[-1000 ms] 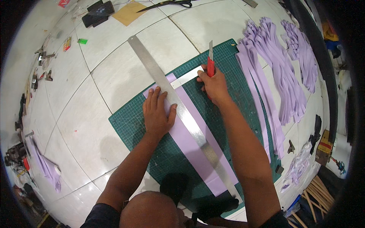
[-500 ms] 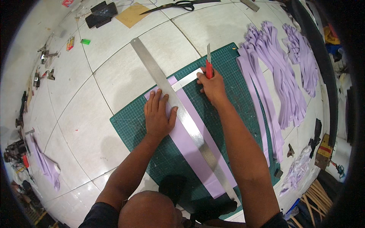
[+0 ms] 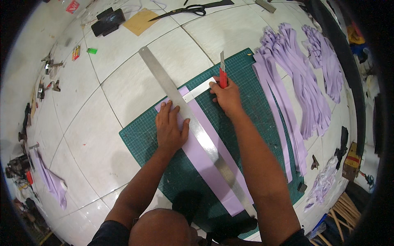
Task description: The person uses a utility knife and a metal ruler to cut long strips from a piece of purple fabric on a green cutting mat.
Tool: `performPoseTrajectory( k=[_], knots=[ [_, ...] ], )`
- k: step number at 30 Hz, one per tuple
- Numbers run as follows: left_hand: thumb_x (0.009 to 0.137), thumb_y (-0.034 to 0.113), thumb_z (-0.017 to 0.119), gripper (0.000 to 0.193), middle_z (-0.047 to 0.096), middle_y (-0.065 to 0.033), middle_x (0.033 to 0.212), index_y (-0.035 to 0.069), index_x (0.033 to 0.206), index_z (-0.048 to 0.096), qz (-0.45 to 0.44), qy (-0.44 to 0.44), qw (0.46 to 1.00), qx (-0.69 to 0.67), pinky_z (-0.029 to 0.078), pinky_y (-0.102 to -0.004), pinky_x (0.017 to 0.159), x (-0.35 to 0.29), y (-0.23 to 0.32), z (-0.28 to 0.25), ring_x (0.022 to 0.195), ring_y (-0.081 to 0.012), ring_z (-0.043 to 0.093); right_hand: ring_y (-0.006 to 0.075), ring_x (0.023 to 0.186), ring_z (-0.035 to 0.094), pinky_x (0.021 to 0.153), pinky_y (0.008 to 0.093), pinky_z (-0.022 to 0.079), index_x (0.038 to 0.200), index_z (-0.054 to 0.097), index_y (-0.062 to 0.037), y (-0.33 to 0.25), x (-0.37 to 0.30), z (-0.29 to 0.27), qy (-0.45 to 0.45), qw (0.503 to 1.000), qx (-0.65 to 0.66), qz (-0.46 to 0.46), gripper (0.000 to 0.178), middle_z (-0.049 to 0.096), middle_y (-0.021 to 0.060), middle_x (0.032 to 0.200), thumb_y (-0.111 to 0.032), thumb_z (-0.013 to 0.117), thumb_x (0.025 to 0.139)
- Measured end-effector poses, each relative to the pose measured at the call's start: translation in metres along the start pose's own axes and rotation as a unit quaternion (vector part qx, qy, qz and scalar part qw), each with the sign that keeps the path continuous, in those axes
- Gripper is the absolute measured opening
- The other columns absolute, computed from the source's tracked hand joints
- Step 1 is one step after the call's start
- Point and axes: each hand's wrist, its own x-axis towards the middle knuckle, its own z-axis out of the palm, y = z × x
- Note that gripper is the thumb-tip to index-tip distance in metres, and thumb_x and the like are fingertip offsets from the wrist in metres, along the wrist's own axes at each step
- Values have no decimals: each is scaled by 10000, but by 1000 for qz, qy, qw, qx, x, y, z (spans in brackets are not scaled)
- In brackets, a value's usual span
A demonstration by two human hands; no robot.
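1. A flat piece of lilac fabric (image 3: 205, 168) is lying diagonally across the green cutting mat (image 3: 143, 137), its upper end near the mat's far edge.
2. A long steel ruler (image 3: 202, 137) is running lengthwise over the fabric, leaving a wider band showing on its left and a narrower one on its right; its far end is jutting past the mat.
3. The left hand (image 3: 170, 127) is resting flat, palm down, fingers slightly spread over the fabric, while its thumb is lying on the long ruler.
4. The right hand (image 3: 225, 97) is gripping a red utility knife (image 3: 223, 78), whose bare blade is pointing up and away from the fabric.
5. The same hand is also pinching the outer end of a short metal ruler (image 3: 199, 90), which is crossing the narrower fabric band and reaching the long ruler's edge.
6. Narrow lilac strips (image 3: 293, 135) are lying along the mat's right side.
7. Beyond them, a large bundle of lilac strips (image 3: 295, 78) and a smaller bundle (image 3: 327, 69) are spreading over the white tiled floor (image 3: 94, 119).
8. Past the mat's far edge, black scissors (image 3: 172, 15) are lying with their tip over a brown paper piece (image 3: 139, 22), and a black phone (image 3: 108, 24) is sitting beside it.
9. At far left, a crumpled lilac cloth (image 3: 49, 178) is lying well apart from the mat.
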Motion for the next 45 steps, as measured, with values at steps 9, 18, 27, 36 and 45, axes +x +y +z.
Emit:
performPoseTrajectory(
  k=[9, 18, 27, 36, 45],
  knots=[
    [886, 269, 676, 525, 481, -264, 1404, -12, 1308, 541, 84, 35, 994, 65, 343, -563, 1066, -12, -18, 20, 1319, -428, 441, 156, 899, 661, 630, 287, 503, 1274, 554, -6, 11, -79, -97, -38, 999, 34, 18, 444, 662, 70, 1029, -226, 689, 912],
    [894, 362, 700, 590, 500, -304, 1377, -46, 1289, 542, 110, -8, 992, 60, 358, -542, 1087, 1, -12, 17, 1323, -441, 450, 141, 858, 622, 684, 308, 520, 1292, 564, -59, 137, -318, -300, 92, 962, -79, 243, 462, 649, 60, 1017, -343, 660, 941],
    [799, 461, 788, 892, 354, -289, 1492, -61, 1415, 411, 90, -191, 972, 103, 300, -504, 1157, 13, -9, -12, 1418, -421, 318, 127, 823, 594, 666, 289, 513, 1281, 585, -61, 182, -375, -303, 126, 963, -58, 231, 456, 642, 53, 1008, -374, 648, 955],
    [802, 469, 785, 920, 348, -301, 1489, -73, 1429, 386, 90, -209, 963, 146, 273, -499, 1173, 15, -13, -9, 1428, -422, 292, 136, 862, 602, 701, 306, 520, 1295, 583, -52, 186, -371, -299, 104, 969, -96, 201, 457, 643, 53, 1014, -368, 630, 968],
    [794, 401, 805, 857, 443, -323, 1416, -117, 1373, 441, 124, -165, 972, 112, 316, -486, 1140, 15, -24, -5, 1342, -437, 410, 139, 913, 602, 755, 318, 531, 1293, 580, -68, 192, -369, -300, 100, 969, -51, 219, 432, 636, 45, 1001, -347, 641, 969]
  ],
)
